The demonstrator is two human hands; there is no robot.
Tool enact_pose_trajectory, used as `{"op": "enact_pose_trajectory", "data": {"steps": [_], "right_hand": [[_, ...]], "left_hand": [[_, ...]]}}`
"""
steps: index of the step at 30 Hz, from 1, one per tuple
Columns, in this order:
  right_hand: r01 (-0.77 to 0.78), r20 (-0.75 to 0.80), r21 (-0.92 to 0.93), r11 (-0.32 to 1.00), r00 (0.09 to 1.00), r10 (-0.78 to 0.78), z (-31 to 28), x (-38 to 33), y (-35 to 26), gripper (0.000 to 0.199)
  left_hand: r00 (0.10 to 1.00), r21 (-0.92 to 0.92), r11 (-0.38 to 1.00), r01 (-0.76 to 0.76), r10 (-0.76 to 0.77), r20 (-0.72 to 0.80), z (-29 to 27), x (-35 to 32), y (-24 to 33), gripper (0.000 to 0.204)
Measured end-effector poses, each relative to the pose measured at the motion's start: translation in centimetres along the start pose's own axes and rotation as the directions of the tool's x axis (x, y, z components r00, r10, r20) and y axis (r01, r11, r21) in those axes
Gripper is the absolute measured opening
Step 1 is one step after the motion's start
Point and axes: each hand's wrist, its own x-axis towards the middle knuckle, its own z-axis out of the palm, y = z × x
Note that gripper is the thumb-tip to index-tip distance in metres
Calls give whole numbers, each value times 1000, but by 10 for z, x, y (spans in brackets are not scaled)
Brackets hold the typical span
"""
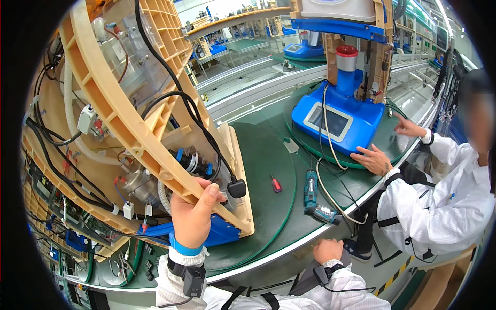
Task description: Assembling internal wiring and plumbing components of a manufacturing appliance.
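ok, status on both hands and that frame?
Left hand gripping the beige frame. Right hand a loose fist at the bench edge, empty. Black plug dangling beside left thumb.

Factory hall, green conveyor bench (268, 155), shelving (232, 23) behind, bright light

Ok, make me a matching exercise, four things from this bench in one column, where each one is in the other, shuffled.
1. small red-handled screwdriver
2. teal cordless power driver
3. left hand
4. right hand

A. gripping the beige plastic frame
B. on the bench's front edge
C. lying near the grey cable
D. alone on the dark green mat

Pairs: 1-D, 2-C, 3-A, 4-B
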Motion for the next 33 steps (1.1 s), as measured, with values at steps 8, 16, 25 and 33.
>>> {"op": "enact_pose_trajectory", "data": {"steps": [8, 16, 25, 33], "right_hand": [[-2, -37, 18, 1000, 999, 3, 6, 2, 1, 26], [-17, -70, 45, 999, 997, 20, 4, 2, 2, 27], [-39, -180, 46, 998, 983, 47, 20, 1, 14, 21], [-48, -176, 50, 998, 983, 56, 36, 5, 42, 19]], "left_hand": [[999, -44, 999, -29, 30, 13, -4, 4, -8, 14], [998, -1, 999, -47, 47, 48, -5, 8, -7, 8], [993, -24, 1000, -5, 7, 115, -17, 5, -6, 11], [992, -75, 997, -12, 21, 127, -40, -8, -11, 17]]}}
